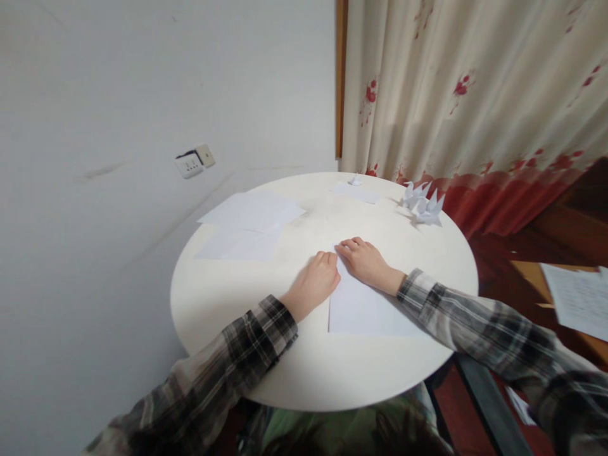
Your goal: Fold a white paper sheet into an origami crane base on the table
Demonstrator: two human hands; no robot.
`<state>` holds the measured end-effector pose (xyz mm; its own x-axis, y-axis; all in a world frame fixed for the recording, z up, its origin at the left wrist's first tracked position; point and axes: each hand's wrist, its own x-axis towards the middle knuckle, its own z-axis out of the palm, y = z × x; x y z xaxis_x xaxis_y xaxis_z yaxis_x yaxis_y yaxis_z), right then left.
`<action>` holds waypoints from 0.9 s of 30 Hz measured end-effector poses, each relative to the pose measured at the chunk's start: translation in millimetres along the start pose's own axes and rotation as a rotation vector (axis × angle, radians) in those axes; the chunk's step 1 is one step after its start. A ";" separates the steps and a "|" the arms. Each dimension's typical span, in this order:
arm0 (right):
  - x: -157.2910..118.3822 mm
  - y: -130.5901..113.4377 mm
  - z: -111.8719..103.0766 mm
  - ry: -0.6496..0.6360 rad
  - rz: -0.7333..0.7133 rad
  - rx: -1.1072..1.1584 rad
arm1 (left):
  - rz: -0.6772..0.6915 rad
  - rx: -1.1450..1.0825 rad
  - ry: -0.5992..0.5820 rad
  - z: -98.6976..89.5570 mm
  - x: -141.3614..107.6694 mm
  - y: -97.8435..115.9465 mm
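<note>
A white sheet of paper (365,310) lies on the round white table, its left edge running straight towards me. My left hand (320,275) is closed at that left edge, knuckles up, and its fingertips on the paper are hidden. Close beside it, my right hand (363,259) bends over the far left corner, fingers together and pinching at the paper's edge. The right forearm crosses above the sheet and covers part of it. Both hands nearly touch at the far end of the paper.
More white sheets (251,212) overlap at the table's left. Several folded paper cranes (422,206) stand at the far right. A small folded paper piece (355,180) sits by another sheet (356,192) at the back. Right of the table, written papers (582,297) rest on a wooden surface.
</note>
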<state>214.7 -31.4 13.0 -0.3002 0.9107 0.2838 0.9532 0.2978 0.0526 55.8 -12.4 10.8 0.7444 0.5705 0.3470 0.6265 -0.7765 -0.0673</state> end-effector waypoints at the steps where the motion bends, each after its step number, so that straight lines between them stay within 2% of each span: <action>1: 0.0 0.2 0.1 -0.001 0.000 -0.002 | 0.000 -0.003 -0.002 -0.6 -1.3 0.6; 20: -0.8 -2.2 -4.3 -0.019 -0.004 -0.026 | 0.037 -0.119 -0.021 -16.6 -33.8 9.8; 27: -1.1 -2.3 -4.9 -0.046 0.005 -0.040 | 0.058 -0.153 -0.015 -17.9 -37.8 8.2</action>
<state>213.0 -34.5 17.3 -0.2962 0.9246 0.2394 0.9550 0.2827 0.0896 28.6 -45.1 13.8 0.7825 0.5263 0.3328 0.5403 -0.8395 0.0571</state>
